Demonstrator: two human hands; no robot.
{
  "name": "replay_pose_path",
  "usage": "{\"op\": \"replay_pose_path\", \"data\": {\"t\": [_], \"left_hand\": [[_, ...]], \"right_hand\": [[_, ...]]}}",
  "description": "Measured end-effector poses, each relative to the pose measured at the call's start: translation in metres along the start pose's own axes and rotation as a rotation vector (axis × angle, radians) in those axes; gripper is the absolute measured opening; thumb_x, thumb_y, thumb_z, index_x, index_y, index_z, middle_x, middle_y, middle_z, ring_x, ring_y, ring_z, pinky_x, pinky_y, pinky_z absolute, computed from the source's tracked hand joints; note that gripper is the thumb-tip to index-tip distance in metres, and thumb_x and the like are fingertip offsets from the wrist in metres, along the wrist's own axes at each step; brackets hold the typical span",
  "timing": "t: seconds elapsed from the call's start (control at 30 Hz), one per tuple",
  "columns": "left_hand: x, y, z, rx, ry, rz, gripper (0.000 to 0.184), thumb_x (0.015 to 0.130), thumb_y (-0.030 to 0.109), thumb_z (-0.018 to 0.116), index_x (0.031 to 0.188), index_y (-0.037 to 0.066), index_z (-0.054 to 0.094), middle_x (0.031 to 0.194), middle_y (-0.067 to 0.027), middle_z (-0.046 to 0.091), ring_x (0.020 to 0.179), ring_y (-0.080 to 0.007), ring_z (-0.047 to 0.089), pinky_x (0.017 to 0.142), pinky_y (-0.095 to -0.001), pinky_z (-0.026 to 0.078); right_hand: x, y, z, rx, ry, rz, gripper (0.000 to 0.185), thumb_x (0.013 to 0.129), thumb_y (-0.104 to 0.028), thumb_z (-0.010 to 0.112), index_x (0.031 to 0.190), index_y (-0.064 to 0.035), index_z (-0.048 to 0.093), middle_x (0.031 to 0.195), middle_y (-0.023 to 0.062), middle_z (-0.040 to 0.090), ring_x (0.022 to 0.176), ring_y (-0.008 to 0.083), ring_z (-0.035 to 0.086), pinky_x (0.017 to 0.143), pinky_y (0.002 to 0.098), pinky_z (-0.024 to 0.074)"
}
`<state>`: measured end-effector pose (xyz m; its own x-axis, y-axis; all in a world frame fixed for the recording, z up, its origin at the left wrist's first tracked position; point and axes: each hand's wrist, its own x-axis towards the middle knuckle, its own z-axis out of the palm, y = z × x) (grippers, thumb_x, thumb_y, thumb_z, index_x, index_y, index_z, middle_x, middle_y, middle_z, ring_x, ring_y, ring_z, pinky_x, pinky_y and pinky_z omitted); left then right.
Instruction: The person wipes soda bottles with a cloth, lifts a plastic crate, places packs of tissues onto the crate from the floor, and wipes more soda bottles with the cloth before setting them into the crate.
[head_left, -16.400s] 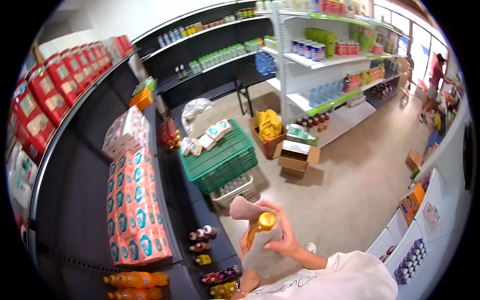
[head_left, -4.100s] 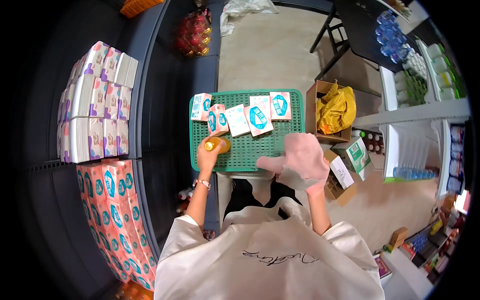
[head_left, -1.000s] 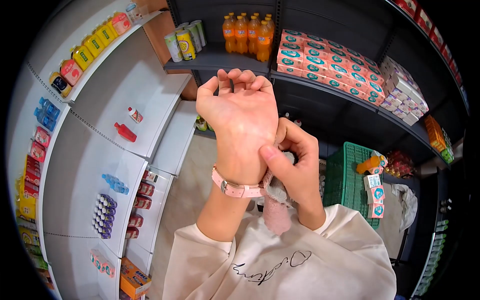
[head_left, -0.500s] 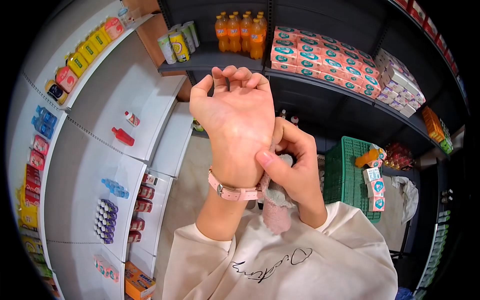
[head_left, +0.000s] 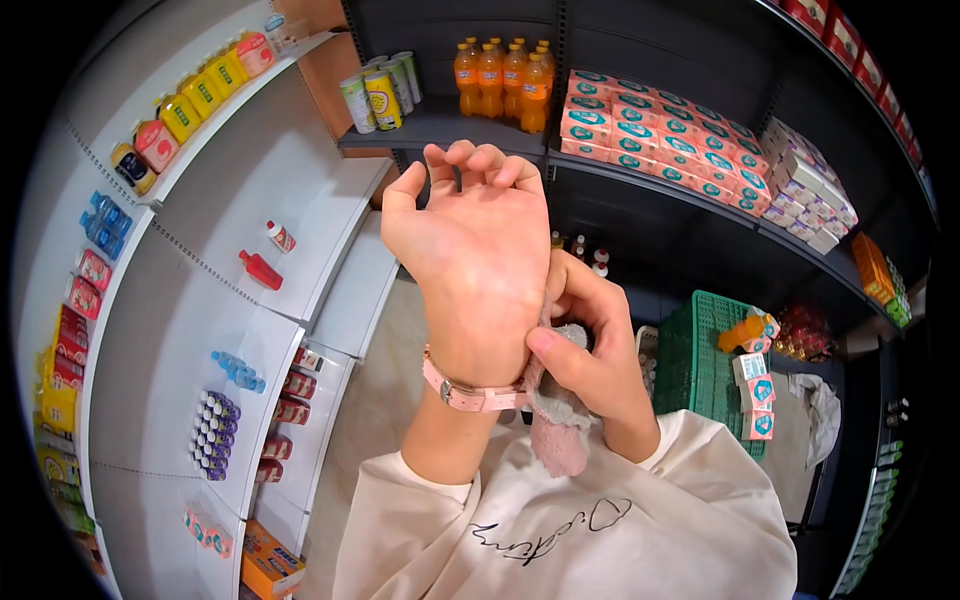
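Note:
My left hand (head_left: 475,230) is raised palm toward me with its fingers loosely curled and apart, holding nothing. A pink watch strap (head_left: 485,398) with a metal buckle circles the left wrist. My right hand (head_left: 598,345) is beside that wrist, thumb and fingers closed on a fuzzy pink and grey cloth (head_left: 560,415). The cloth hangs down next to the watch strap, and its upper part narrows between the right fingers and the left wrist. How it is attached, if at all, is hidden.
White shelves (head_left: 330,270) with bottles and packs run along the left. Ahead, a dark shelf (head_left: 440,125) bears orange soda bottles (head_left: 490,85), cans and pink tissue packs (head_left: 650,135). A green crate (head_left: 690,350) with several packs by it stands on the right.
The view has shifted slightly, so the shelves and crate appear lower and mostly further right. Both hands keep nearly the same pose, and the right one still grips the cloth.

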<state>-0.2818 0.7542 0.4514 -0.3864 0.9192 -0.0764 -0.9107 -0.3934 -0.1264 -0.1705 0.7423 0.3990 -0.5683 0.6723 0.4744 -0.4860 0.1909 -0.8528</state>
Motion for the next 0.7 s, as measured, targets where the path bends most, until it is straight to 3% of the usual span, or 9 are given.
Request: {"op": "replay_pose_path", "data": {"t": [0.27, 0.53, 0.7], "left_hand": [[-0.011, 0.043, -0.006, -0.074, -0.067, 0.121, 0.015, 0.087, 0.018, 0.039, 0.082, 0.004, 0.041, 0.075, -0.0063, 0.042, 0.066, -0.0172, 0.04, 0.062, -0.0306, 0.033], [-0.029, 0.106, -0.024, -0.093, -0.071, 0.511, 0.013, 0.078, 0.02, 0.05, 0.084, 0.009, 0.046, 0.075, -0.0022, 0.045, 0.064, -0.0149, 0.041, 0.059, -0.0277, 0.034], [-0.036, 0.141, -0.032, -0.13, -0.071, 0.665, 0.01, 0.08, 0.016, 0.046, 0.085, 0.007, 0.045, 0.074, -0.0037, 0.044, 0.065, -0.0151, 0.041, 0.06, -0.0285, 0.034]], "right_hand": [[0.01, 0.018, 0.024, 0.101, -0.154, 0.085, 0.013, 0.077, -0.007, 0.06, 0.077, -0.0039, 0.048, 0.073, -0.003, 0.047, 0.067, 0.0028, 0.039, 0.06, 0.0195, 0.0318], [0.019, 0.062, 0.074, 0.224, -0.342, 0.196, 0.015, 0.081, -0.01, 0.061, 0.077, -0.0058, 0.048, 0.068, -0.0049, 0.049, 0.062, 0.0004, 0.042, 0.058, 0.0172, 0.0333], [0.027, 0.083, 0.096, 0.201, -0.439, 0.225, 0.015, 0.082, -0.011, 0.06, 0.076, -0.006, 0.047, 0.065, -0.0056, 0.046, 0.061, 0.0003, 0.039, 0.055, 0.0184, 0.0303]]}}
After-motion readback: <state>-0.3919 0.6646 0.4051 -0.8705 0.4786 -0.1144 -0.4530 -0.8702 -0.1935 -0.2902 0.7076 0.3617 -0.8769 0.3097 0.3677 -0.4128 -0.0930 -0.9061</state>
